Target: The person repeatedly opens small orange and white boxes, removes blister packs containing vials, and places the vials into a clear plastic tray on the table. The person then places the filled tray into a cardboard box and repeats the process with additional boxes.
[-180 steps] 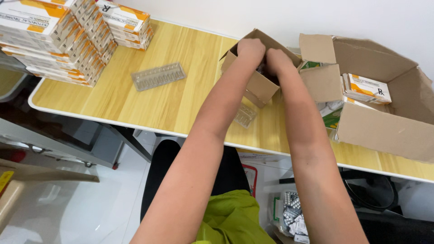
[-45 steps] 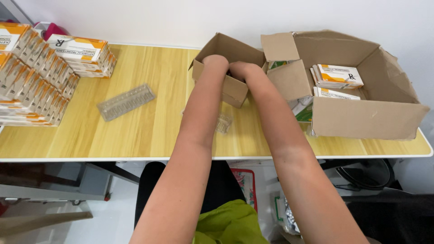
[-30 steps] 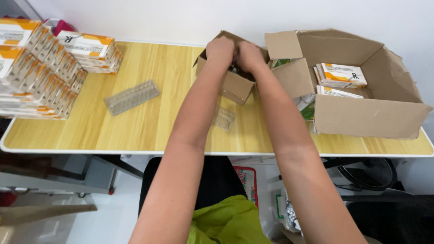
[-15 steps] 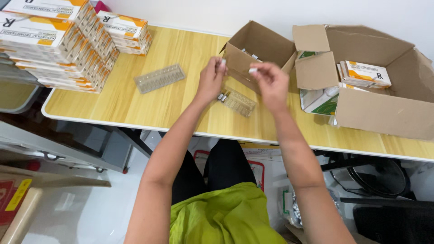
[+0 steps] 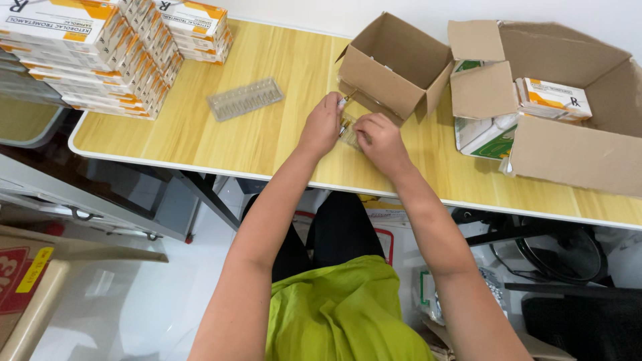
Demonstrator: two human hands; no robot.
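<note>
Together both hands (image 5: 354, 130) work a clear tray (image 5: 349, 128)

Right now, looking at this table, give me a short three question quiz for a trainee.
1. True or false: the small open box stands to the left of the big carton.
2. What lies alone on the table between the stacked packs and the small open box?
A a clear tray
B scissors
C a cup
3. Fill in: the left hand and right hand meet over a small clear ____.

Key: 1 true. 2 A, the clear tray. 3 tray.
</note>
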